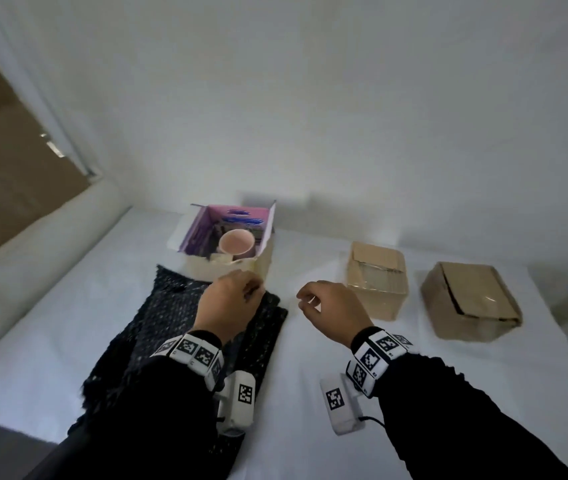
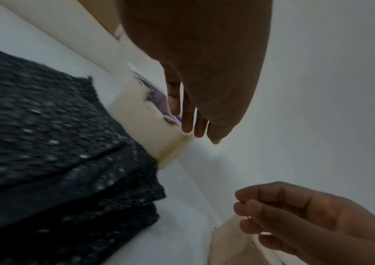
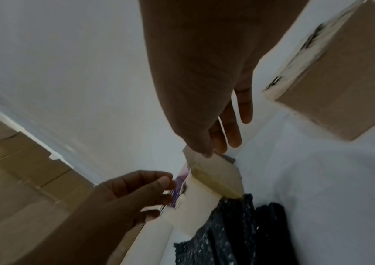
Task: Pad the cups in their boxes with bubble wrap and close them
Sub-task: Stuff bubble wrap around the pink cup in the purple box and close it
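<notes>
An open box [image 1: 203, 266] with a purple lining stands at the back of the table, and a pink cup [image 1: 236, 242] stands upright inside it. Black bubble wrap [image 1: 171, 323] lies in overlapping sheets in front of the box. My left hand [image 1: 253, 291] hovers over the wrap's far edge, just short of the box's near wall [image 2: 141, 123], fingers [image 2: 187, 118] loosely curled and holding nothing. My right hand [image 1: 305, 301] hangs in the air to the right of the wrap, fingers [image 3: 233, 136] also loose and empty. The two hands are a short gap apart.
Two closed brown cardboard boxes [image 1: 376, 278] [image 1: 469, 301] sit on the white table to the right of my right hand. The nearer one shows in the right wrist view as a brown box [image 3: 340, 80]. A white wall runs behind the table, and a window is at the left.
</notes>
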Available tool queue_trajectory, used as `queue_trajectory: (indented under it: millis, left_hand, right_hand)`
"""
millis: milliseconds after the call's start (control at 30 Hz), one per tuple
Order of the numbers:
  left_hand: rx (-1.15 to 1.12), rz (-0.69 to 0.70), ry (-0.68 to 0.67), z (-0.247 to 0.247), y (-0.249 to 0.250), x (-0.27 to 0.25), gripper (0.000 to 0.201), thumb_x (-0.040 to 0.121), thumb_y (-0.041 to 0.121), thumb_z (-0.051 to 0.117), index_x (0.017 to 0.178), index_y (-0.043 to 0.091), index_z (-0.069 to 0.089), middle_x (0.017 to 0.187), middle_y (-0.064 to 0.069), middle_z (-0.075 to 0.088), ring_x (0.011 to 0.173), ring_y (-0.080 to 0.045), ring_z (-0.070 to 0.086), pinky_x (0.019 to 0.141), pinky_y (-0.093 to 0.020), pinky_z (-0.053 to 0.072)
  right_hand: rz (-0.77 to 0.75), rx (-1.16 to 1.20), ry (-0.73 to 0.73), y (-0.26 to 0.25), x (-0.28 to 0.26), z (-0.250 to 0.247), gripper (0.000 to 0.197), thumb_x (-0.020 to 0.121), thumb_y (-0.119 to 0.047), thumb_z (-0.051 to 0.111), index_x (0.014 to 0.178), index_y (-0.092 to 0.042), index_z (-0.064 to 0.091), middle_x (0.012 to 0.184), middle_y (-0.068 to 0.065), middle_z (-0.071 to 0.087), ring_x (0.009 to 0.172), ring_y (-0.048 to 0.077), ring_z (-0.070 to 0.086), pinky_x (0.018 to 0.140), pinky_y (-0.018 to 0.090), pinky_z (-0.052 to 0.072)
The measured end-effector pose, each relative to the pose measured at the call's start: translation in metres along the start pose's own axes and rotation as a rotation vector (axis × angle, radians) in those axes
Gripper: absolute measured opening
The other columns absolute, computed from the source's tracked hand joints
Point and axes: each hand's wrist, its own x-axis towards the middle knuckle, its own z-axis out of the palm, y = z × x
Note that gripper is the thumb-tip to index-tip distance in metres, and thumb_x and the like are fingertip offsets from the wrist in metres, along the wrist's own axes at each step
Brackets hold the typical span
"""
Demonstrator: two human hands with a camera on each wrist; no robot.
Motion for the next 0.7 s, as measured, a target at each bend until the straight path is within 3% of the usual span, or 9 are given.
queue_trajectory:
  millis: [100, 167, 267, 333, 433, 500, 600, 700]
  left_hand:
    - [0.044, -0.115, 0.001, -0.013, -0.029, -0.035, 0.016, 0.086, 0.034, 0.066, 0.1, 0.026, 0.069, 0.094, 0.005, 0.069, 0.083, -0.017, 0.065, 0.07, -0.031, 0.053]
    - [0.069, -0.232, -0.075, -0.017, -0.049, -0.058, 0.02, 0.087, 0.037, 0.065, 0.103, 0.026, 0.069, 0.1, 0.005, 0.067, 0.088, -0.016, 0.064, 0.073, -0.029, 0.052]
    - [0.168, -0.379, -0.239, -0.02, -0.08, -0.089, 0.025, 0.087, 0.044, 0.062, 0.105, 0.028, 0.068, 0.112, 0.003, 0.061, 0.106, -0.019, 0.058, 0.086, -0.034, 0.051]
    - [0.256, -0.445, -0.263, -0.024, -0.097, -0.103, 0.036, 0.086, 0.048, 0.06, 0.117, 0.03, 0.063, 0.127, 0.001, 0.053, 0.122, -0.027, 0.047, 0.096, -0.04, 0.046]
    - [0.329, -0.59, -0.264, -0.033, -0.118, -0.109, 0.077, 0.081, 0.057, 0.063, 0.146, 0.028, 0.032, 0.148, -0.006, 0.034, 0.132, -0.035, 0.036, 0.106, -0.044, 0.039]
    - [0.287, -0.653, -0.333, -0.037, -0.135, -0.105, 0.098, 0.076, 0.061, 0.066, 0.152, 0.024, 0.016, 0.151, -0.011, 0.028, 0.133, -0.037, 0.037, 0.107, -0.045, 0.038]
    - [0.239, -0.682, -0.46, -0.042, -0.157, -0.091, 0.112, 0.07, 0.067, 0.068, 0.152, 0.023, 0.007, 0.145, -0.009, 0.04, 0.126, -0.029, 0.049, 0.101, -0.046, 0.046]
    - [0.389, -0.687, -0.498, -0.041, -0.171, -0.077, 0.112, 0.066, 0.075, 0.065, 0.15, 0.022, 0.014, 0.125, 0.002, 0.06, 0.115, -0.02, 0.058, 0.098, -0.042, 0.046]
  right_hand:
    - [-0.069, 0.059, -0.104, -0.019, -0.002, 0.014, 0.018, 0.088, -0.031, 0.06, 0.103, -0.026, 0.069, 0.095, -0.01, 0.07, 0.085, 0.008, 0.063, 0.079, 0.03, 0.051]
    - [-0.102, 0.089, -0.191, -0.03, -0.004, 0.025, 0.018, 0.087, -0.029, 0.063, 0.103, -0.025, 0.07, 0.094, -0.009, 0.071, 0.085, 0.008, 0.064, 0.08, 0.028, 0.052]
    - [-0.133, 0.095, -0.317, -0.047, -0.001, 0.039, 0.02, 0.087, -0.029, 0.065, 0.105, -0.023, 0.07, 0.094, -0.007, 0.071, 0.086, 0.009, 0.065, 0.082, 0.029, 0.054]
    - [-0.141, 0.095, -0.36, -0.059, 0.004, 0.049, 0.022, 0.087, -0.03, 0.066, 0.108, -0.022, 0.069, 0.098, -0.006, 0.07, 0.089, 0.01, 0.064, 0.085, 0.029, 0.053]
    - [-0.116, 0.113, -0.426, -0.077, 0.015, 0.065, 0.028, 0.088, -0.032, 0.066, 0.114, -0.022, 0.066, 0.107, -0.005, 0.068, 0.097, 0.011, 0.063, 0.089, 0.03, 0.052]
    - [-0.102, 0.086, -0.511, -0.088, 0.026, 0.076, 0.036, 0.087, -0.036, 0.067, 0.12, -0.023, 0.063, 0.116, -0.003, 0.065, 0.106, 0.014, 0.061, 0.094, 0.033, 0.05]
    - [-0.047, 0.026, -0.595, -0.102, 0.044, 0.094, 0.047, 0.085, -0.039, 0.069, 0.128, -0.024, 0.057, 0.125, -0.001, 0.06, 0.114, 0.017, 0.058, 0.098, 0.034, 0.047]
    - [0.035, 0.043, -0.591, -0.115, 0.061, 0.114, 0.049, 0.084, -0.041, 0.07, 0.128, -0.024, 0.056, 0.124, 0.0, 0.061, 0.113, 0.018, 0.058, 0.096, 0.032, 0.048]
